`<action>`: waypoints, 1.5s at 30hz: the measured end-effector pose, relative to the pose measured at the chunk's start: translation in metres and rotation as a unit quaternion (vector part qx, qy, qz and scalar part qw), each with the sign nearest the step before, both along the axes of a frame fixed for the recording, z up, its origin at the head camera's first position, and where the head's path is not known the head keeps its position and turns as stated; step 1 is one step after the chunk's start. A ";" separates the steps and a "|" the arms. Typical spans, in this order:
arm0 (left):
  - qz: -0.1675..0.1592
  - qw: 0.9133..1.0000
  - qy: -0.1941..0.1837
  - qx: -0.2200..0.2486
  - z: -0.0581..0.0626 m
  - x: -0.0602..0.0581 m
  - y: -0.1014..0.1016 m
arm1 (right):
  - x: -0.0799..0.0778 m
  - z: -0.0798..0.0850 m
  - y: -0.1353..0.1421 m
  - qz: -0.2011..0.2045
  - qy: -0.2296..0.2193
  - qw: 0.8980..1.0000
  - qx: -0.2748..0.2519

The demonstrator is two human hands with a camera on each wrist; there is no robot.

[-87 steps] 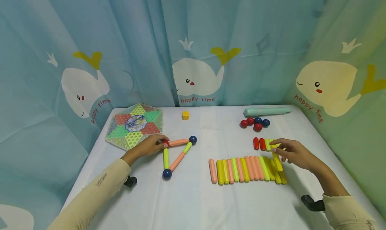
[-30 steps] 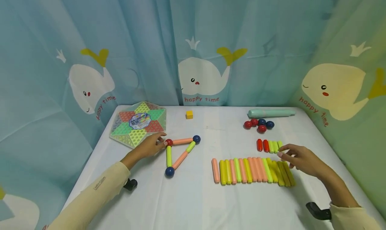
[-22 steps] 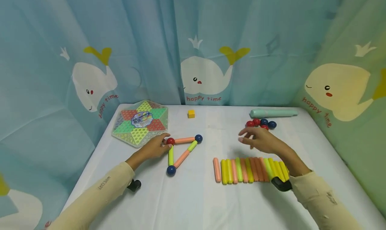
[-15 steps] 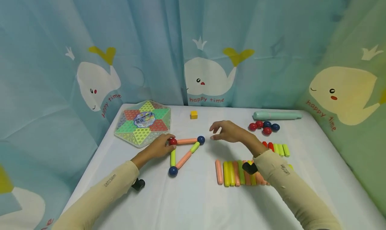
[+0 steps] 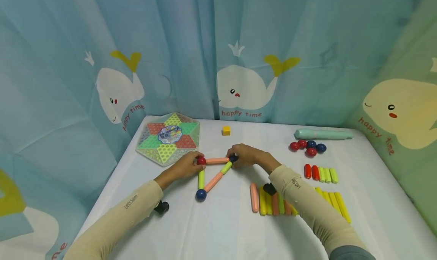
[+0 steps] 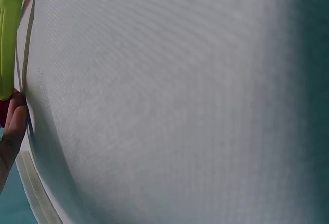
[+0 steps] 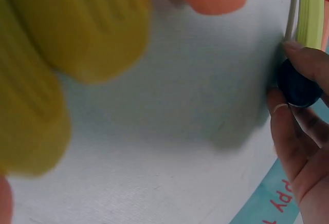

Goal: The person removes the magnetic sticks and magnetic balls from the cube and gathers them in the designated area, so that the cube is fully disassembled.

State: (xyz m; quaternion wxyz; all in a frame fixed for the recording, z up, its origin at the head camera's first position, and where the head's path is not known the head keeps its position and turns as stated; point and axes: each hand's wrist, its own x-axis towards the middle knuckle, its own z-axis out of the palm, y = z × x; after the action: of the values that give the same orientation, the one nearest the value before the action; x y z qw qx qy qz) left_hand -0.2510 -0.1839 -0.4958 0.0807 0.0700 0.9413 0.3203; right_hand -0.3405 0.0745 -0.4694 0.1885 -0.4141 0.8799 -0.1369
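A triangle of rods and balls lies on the white table. Its red ball is pinched between thumb and fingers of my left hand. At the right corner my right hand grips a dark blue ball; the right wrist view shows thumb and fingers around this blue ball. The other blue ball forms the near corner. An orange rod makes the top side, a green rod the left. The slanted side joins an orange rod and a short green rod.
Yellow, orange and green rods lie in a row under my right forearm. Short red and green rods, loose balls and a mint tube are at right. A star-patterned board and yellow cube lie at the back.
My right hand set a yellow rod down at the row's right end, then moved left, and now holds the triangle's right blue ball. My left hand stays at the red ball.
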 end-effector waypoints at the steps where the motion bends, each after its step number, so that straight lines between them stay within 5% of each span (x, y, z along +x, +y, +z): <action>1: 0.001 1.000 -0.001 0.002 0.001 -0.001 0.000 | 0.000 0.001 0.001 0.005 0.006 1.000 -0.002; 13: -0.007 1.000 -0.015 0.011 0.006 -0.004 0.004 | -0.001 0.009 0.008 0.044 0.056 0.997 -0.017; 26: -0.017 1.000 -0.011 -0.004 0.009 -0.003 0.007 | 0.006 0.013 0.019 -0.026 0.000 1.000 -0.017; 30: -0.022 1.000 0.005 -0.013 0.008 -0.003 0.007 | 0.009 0.015 0.028 -0.024 0.014 0.999 -0.023; 39: -0.001 0.999 0.009 -0.042 0.008 0.001 0.009 | 0.012 0.018 0.060 -0.037 0.024 0.997 -0.060; 45: -0.001 0.999 0.022 -0.046 0.006 0.003 0.008 | 0.019 0.019 0.093 -0.084 -0.006 0.991 -0.100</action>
State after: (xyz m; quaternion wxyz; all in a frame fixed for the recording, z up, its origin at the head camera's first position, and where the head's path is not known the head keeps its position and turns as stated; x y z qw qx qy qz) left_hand -0.2476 -0.1758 -0.4895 0.0633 0.0740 0.9565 0.2749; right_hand -0.3215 0.1671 -0.4499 0.1392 -0.3548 0.8924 -0.2416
